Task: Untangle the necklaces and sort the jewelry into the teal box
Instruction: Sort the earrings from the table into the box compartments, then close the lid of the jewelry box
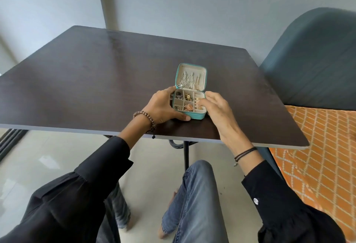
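The teal box (194, 116) lies open on the table (96, 80) toward the near edge; left hand (159, 107) grips its left side, right hand (215, 107) rests relaxed, straight fingers on its right compartments

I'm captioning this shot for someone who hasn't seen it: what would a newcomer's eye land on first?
The teal box, open near the front edge of the dark table, with jewelry in its tray compartments and chains hanging in the lid. The left hand grips its left side, while the right hand rests its fingers on the right compartments.
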Demonstrator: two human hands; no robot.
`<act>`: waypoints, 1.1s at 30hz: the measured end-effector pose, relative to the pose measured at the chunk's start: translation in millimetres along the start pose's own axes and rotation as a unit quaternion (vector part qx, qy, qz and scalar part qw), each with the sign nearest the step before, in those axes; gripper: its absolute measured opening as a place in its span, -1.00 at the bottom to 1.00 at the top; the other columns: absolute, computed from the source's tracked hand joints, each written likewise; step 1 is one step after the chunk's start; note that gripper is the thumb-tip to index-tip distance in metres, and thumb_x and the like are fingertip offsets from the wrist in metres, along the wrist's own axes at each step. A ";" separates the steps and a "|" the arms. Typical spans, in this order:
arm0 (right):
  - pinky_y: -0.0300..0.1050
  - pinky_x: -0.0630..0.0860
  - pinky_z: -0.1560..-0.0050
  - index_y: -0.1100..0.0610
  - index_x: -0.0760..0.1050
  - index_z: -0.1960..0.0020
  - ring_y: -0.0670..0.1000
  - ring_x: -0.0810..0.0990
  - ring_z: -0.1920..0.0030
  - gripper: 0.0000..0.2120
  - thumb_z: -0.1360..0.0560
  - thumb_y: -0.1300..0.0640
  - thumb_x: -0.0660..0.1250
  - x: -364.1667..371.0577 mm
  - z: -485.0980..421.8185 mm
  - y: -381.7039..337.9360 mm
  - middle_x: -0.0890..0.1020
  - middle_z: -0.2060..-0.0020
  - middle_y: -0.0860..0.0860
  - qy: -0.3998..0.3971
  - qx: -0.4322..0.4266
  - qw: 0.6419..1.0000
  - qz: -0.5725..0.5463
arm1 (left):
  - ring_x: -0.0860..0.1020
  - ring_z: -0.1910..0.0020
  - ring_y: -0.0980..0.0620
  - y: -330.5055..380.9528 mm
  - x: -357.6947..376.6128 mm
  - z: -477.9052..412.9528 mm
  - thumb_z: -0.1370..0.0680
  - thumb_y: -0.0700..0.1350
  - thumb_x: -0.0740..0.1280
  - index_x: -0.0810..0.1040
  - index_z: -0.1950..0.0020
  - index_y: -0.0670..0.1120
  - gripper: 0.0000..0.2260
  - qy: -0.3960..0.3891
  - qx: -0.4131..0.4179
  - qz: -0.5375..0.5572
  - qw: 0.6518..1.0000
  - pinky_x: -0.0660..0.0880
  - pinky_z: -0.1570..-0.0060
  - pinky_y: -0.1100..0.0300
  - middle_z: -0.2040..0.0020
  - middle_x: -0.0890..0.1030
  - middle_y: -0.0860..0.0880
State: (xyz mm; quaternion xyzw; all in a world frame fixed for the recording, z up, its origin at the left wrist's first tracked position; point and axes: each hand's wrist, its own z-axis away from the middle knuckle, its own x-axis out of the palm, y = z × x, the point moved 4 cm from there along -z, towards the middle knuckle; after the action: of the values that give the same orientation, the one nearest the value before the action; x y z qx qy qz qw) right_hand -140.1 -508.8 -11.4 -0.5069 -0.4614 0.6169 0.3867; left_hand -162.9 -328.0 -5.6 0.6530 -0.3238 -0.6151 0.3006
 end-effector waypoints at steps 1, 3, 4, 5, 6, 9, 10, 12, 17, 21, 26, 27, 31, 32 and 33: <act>-0.38 0.47 0.06 -0.16 0.46 -0.20 -0.43 0.59 0.10 -0.74 -0.55 0.04 0.40 -2.7 -0.9 3.0 0.59 0.09 -0.34 0.002 0.001 1.000 0.002 | 0.52 -0.10 0.21 -0.2 1.8 -1.1 -0.27 -0.04 0.65 0.37 -0.46 -0.06 -0.18 0.000 0.002 -0.003 1.000 0.42 -0.11 0.48 -0.23 0.59 0.08; -0.39 0.46 0.05 -0.10 0.49 -0.26 -0.42 0.59 0.05 -0.69 -0.54 0.03 0.41 -6.4 -4.0 5.7 0.60 0.03 -0.31 0.006 0.000 1.000 0.002 | 0.48 -0.10 0.18 -0.6 2.1 -2.4 -0.27 -0.01 0.65 0.35 -0.47 -0.07 -0.16 -0.005 0.012 -0.020 1.000 0.40 -0.04 0.51 -0.27 0.57 0.04; -0.38 0.46 0.03 -0.06 0.49 -0.31 -0.38 0.58 0.01 -0.65 -0.54 0.02 0.42 -7.6 -5.6 4.5 0.60 -0.02 -0.28 0.008 0.000 1.000 0.001 | 0.43 -0.14 0.15 -1.4 1.6 -3.0 -0.29 0.04 0.63 0.32 -0.49 -0.06 -0.14 -0.009 0.018 -0.040 0.999 0.39 -0.05 0.49 -0.30 0.54 0.04; -0.36 0.46 0.01 -0.02 0.47 -0.34 -0.34 0.57 -0.04 -0.61 -0.54 -0.01 0.42 -7.9 -9.9 3.7 0.59 -0.08 -0.24 0.009 0.000 1.000 0.000 | 0.37 -0.19 0.11 -3.3 0.0 -3.9 -0.29 0.11 0.61 0.26 -0.53 -0.03 -0.10 -0.013 0.023 -0.075 0.997 0.38 -0.13 0.37 -0.34 0.49 0.04; -0.33 0.47 -0.02 0.02 0.46 -0.36 -0.30 0.57 -0.08 -0.57 -0.54 -0.04 0.42 -7.5 -14.1 0.9 0.60 -0.13 -0.19 0.009 0.003 1.000 -0.002 | 0.31 -0.26 0.06 -6.0 -1.6 -4.4 -0.30 0.19 0.58 0.19 -0.56 0.00 -0.05 -0.019 0.022 -0.117 0.993 0.33 -0.24 0.22 -0.38 0.44 0.04; -0.04 0.57 -0.22 0.12 0.49 -0.32 -0.10 0.65 -0.14 -0.51 -0.52 -0.14 0.42 -5.7 -31.5 -8.4 0.68 -0.16 -0.03 0.013 0.023 0.999 -0.018 | 0.19 -0.46 0.02 -17.5 -4.8 -4.7 -0.30 0.31 0.51 0.05 -0.59 0.06 0.02 -0.029 0.002 -0.162 0.986 0.06 -0.42 0.02 -0.49 0.35 0.04; 0.06 0.57 -0.27 0.15 0.52 -0.28 -0.03 0.68 -0.13 -0.54 -0.53 -0.13 0.40 -4.1 -37.6 -11.7 0.70 -0.13 0.02 0.016 0.027 0.999 -0.024 | 0.19 -0.49 0.03 -19.5 -4.5 -4.0 -0.30 0.33 0.50 0.03 -0.59 0.05 0.04 -0.027 0.003 -0.154 0.988 0.01 -0.44 0.02 -0.50 0.34 0.05; 0.07 0.58 -0.24 0.21 0.56 -0.21 0.02 0.69 -0.12 -0.59 -0.58 -0.11 0.36 -1.4 -47.8 -16.9 0.73 -0.07 0.06 0.014 0.031 0.998 -0.043 | 0.24 -0.51 0.05 -20.2 -3.0 -3.5 -0.29 0.35 0.49 0.00 -0.60 0.01 0.07 -0.021 0.008 -0.143 0.989 -0.01 -0.46 0.02 -0.51 0.35 0.10; -0.25 0.54 0.07 0.06 0.59 -0.04 -0.09 0.67 0.00 -0.69 -0.66 -0.14 0.20 0.9 -54.4 -23.8 0.70 0.00 -0.01 0.013 0.060 0.985 -0.160 | 0.29 -0.50 0.06 -20.8 -4.5 -3.4 -0.27 0.36 0.49 -0.02 -0.61 -0.04 0.12 -0.007 -0.001 -0.134 0.991 -0.01 -0.49 -0.02 -0.50 0.37 0.14; -0.08 0.49 -0.22 0.05 0.57 -0.06 -0.03 0.62 -0.15 -0.65 -0.66 -0.19 0.16 -4.2 -55.4 -22.2 0.68 -0.07 -0.01 0.026 0.074 0.970 -0.231 | 0.29 -0.50 0.05 -20.0 -4.4 -2.7 -0.28 0.35 0.49 -0.05 -0.62 -0.06 0.13 -0.006 0.000 -0.133 0.991 0.00 -0.49 -0.03 -0.50 0.37 0.13; -0.08 0.49 -0.19 0.15 0.61 -0.26 0.01 0.62 -0.24 -0.55 -0.60 -0.18 0.28 -10.9 -49.2 -16.7 0.70 -0.17 0.04 0.035 0.083 0.946 -0.311 | 0.30 -0.50 0.05 -20.2 -4.5 -3.3 -0.29 0.35 0.49 -0.06 -0.62 -0.07 0.13 -0.006 0.002 -0.135 0.991 0.01 -0.48 -0.01 -0.50 0.37 0.13; -0.09 0.49 -0.15 0.15 0.62 -0.22 0.00 0.63 -0.23 -0.58 -0.59 -0.16 0.31 -11.9 -47.5 -15.9 0.71 -0.15 0.04 0.034 0.086 0.943 -0.319 | 0.30 -0.49 0.05 -20.3 -4.2 -3.1 -0.29 0.35 0.49 -0.06 -0.62 -0.07 0.14 -0.007 0.003 -0.135 0.991 0.01 -0.48 0.00 -0.50 0.37 0.13; -0.12 0.50 -0.19 0.15 0.64 -0.12 0.01 0.65 -0.21 -0.70 -0.56 -0.06 0.37 -11.7 -40.8 -11.8 0.72 -0.12 0.05 0.015 0.079 0.940 -0.333 | 0.30 -0.50 0.04 -20.7 -5.6 -2.9 -0.29 0.35 0.49 -0.06 -0.62 -0.08 0.14 -0.001 0.007 -0.133 0.991 0.02 -0.48 0.02 -0.50 0.38 0.11; -0.13 0.50 -0.23 0.16 0.64 -0.12 0.01 0.65 -0.22 -0.72 -0.57 -0.03 0.37 -11.1 -38.7 -12.1 0.72 -0.12 0.05 0.010 0.070 0.941 -0.330 | 0.30 -0.50 0.04 -20.9 -5.9 -3.0 -0.29 0.35 0.49 -0.06 -0.62 -0.08 0.13 0.000 0.009 -0.132 0.991 0.02 -0.48 0.03 -0.50 0.38 0.10; -0.12 0.50 -0.27 0.18 0.64 -0.14 0.01 0.65 -0.22 -0.71 -0.57 -0.01 0.37 -10.7 -36.3 -11.8 0.72 -0.13 0.05 0.008 0.062 0.945 -0.322 | 0.31 -0.49 0.04 -21.1 -5.7 -2.9 -0.29 0.35 0.49 -0.05 -0.62 -0.08 0.13 0.002 0.011 -0.132 0.991 0.02 -0.47 0.04 -0.49 0.39 0.10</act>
State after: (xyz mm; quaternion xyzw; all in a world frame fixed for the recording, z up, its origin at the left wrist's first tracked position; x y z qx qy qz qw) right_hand -102.3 -509.2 0.6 -0.3115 -0.5575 0.4830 0.5990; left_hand -159.1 -310.6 -18.7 0.6944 -0.2405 -0.6448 0.2103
